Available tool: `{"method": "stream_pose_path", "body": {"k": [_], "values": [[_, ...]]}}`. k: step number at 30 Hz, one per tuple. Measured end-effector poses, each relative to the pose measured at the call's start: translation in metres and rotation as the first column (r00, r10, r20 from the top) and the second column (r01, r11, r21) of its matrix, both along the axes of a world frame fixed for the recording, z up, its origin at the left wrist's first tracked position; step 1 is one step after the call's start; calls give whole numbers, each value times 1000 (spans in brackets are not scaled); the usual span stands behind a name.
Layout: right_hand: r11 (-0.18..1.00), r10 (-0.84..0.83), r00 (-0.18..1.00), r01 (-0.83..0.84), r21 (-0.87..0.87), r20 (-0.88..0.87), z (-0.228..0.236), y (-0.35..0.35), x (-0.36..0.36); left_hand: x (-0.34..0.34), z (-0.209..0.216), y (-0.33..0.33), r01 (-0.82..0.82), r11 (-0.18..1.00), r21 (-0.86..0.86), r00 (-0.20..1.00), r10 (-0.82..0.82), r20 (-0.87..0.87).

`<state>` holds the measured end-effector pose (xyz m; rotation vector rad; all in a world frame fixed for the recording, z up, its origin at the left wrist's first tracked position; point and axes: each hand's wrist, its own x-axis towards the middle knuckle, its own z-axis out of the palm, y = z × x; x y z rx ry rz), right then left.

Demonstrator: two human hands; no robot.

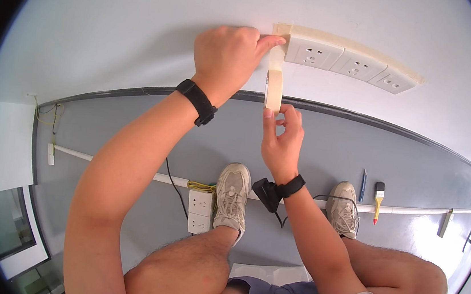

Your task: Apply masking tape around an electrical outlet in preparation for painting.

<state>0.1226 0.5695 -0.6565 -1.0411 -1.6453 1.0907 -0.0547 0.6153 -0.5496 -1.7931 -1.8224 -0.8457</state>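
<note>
A row of three white wall sockets (359,66) is set in the white wall, with cream masking tape (347,41) along its top edge. My left hand (225,54) is closed in a fist against the wall, its thumb out and pressing near the sockets' left edge. There a strip of the same tape runs down the wall to a tape roll (275,88), which hangs below, edge toward me. My right hand (283,143) pinches the roll's lower rim between thumb and fingers. What lies inside my left fist is hidden.
Below the wall runs a dark skirting strip (149,90) above grey floor. A white pipe (401,211) crosses the floor by my shoes (232,195). A white power strip (200,212) stands beside my left shoe. A brush (378,201) and a blue pen-like tool (363,185) lie right.
</note>
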Motion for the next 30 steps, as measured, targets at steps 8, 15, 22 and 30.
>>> {"method": "stream_pose_path", "body": {"k": [8, 15, 22, 30], "values": [[999, -2, 1000, 2, 32, -10, 8, 4, -2, 3, 1, -2, -11, 999, -48, 999, 13, 31], [1000, -10, 999, 10, 1, 38, 23, 8, -4, 3, -3, -5, -29, 994, -106, 999, 31, 19], [1000, -21, 997, 22, 0, 70, 28, 10, -6, 1, -10, -4, -21, 994, -103, 1000, 19, -24], [1000, -16, 998, 17, -15, 65, 30, 10, -7, 0, -20, -3, -11, 995, -103, 997, 4, -71]]}}
